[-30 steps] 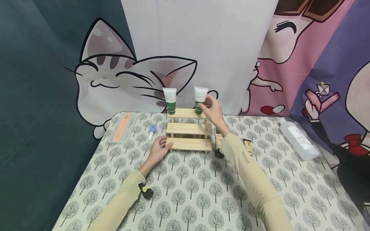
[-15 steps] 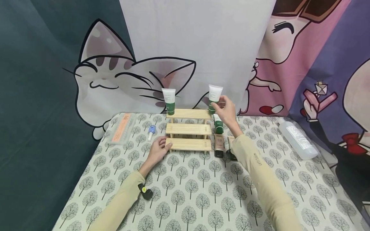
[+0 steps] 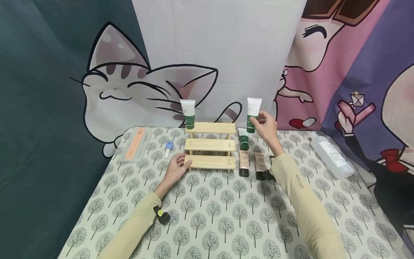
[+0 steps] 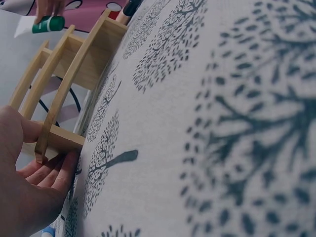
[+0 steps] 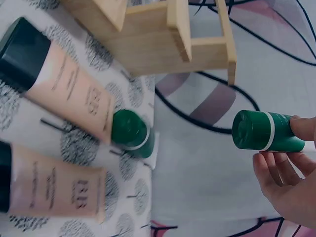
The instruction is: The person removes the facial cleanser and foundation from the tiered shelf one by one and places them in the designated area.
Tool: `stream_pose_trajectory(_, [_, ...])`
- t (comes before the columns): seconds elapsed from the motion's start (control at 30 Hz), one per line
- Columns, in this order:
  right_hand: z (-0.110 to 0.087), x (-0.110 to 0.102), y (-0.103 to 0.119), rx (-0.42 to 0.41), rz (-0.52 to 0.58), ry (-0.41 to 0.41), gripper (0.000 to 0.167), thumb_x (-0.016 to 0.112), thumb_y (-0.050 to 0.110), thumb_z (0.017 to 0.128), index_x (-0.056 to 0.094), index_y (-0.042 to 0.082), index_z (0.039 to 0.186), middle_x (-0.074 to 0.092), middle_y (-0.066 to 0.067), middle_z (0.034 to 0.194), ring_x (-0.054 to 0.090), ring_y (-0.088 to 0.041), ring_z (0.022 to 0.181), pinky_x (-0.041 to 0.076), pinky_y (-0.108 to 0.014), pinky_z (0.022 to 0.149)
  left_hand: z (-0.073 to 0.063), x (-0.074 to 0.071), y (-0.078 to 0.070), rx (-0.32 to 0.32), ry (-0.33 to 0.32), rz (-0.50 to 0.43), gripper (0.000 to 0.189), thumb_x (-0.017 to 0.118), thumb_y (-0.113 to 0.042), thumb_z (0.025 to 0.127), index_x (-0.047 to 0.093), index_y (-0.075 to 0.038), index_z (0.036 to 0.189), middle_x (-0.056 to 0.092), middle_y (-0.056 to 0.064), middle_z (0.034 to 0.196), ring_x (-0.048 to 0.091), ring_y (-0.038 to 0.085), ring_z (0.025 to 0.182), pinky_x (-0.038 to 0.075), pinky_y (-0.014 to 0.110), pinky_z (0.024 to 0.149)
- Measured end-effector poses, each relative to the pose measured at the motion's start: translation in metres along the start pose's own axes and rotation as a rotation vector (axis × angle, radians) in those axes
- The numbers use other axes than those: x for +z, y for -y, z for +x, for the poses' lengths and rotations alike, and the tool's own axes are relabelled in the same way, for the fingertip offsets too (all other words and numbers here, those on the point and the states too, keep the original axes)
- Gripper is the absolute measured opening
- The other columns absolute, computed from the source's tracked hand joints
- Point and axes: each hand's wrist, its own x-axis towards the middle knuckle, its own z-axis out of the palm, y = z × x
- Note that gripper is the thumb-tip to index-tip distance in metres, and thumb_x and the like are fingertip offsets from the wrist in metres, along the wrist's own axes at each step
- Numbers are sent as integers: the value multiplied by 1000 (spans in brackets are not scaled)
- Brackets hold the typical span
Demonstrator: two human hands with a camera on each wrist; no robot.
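A three-step wooden rack (image 3: 210,145) stands at the middle of the table. My left hand (image 3: 175,168) grips the left end of its lowest step, thumb on top and fingers beneath, as the left wrist view (image 4: 34,173) of the hand shows. To the right of the rack, my right hand (image 3: 266,128) holds a white and green squeeze tube (image 3: 253,114) upright in the air, cap down, pinched between thumb and fingers. A matching tube (image 3: 188,114) stands on the left end of the top step. Another green-capped tube (image 3: 244,139) lies on the table right of the rack.
Two beige BB cream tubes (image 3: 244,163) with black caps lie right of the rack, near the right sleeve. A clear bottle (image 3: 333,155) lies at the far right. Left of the rack are a blue-topped small item (image 3: 169,147) and a flat clear case (image 3: 136,144).
My right hand has carried the green and white tube rightward, from over the top step's right end to beyond the rack. My left hand stays on the lowest step.
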Motion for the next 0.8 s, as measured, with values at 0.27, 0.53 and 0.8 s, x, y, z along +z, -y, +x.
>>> stream_pose_trajectory(0.27, [-2,-8,-26,70,-87,3,41,65,25,99,60,-5,127,66,-29,120,62,-41,109,49,-53,106,1,-1,3,1,4,-7,53,69,-9,94,48,6,141,61,28,135,62,41,124,55,41,106])
stream_pose_trajectory(0.53, [-4,-10,-49,140,-153,35,49,62,27,100,57,-9,133,63,-29,121,59,-42,115,52,-53,104,1,0,2,-7,2,-9,52,69,-8,95,49,7,140,61,28,135,63,40,124,55,40,107])
stream_pose_trajectory(0.8, [-6,-10,-65,188,-173,42,54,66,31,98,55,-9,134,64,-32,126,62,-45,116,53,-54,103,1,0,0,-4,0,-5,52,68,-9,95,49,7,140,61,28,135,62,41,125,55,41,107])
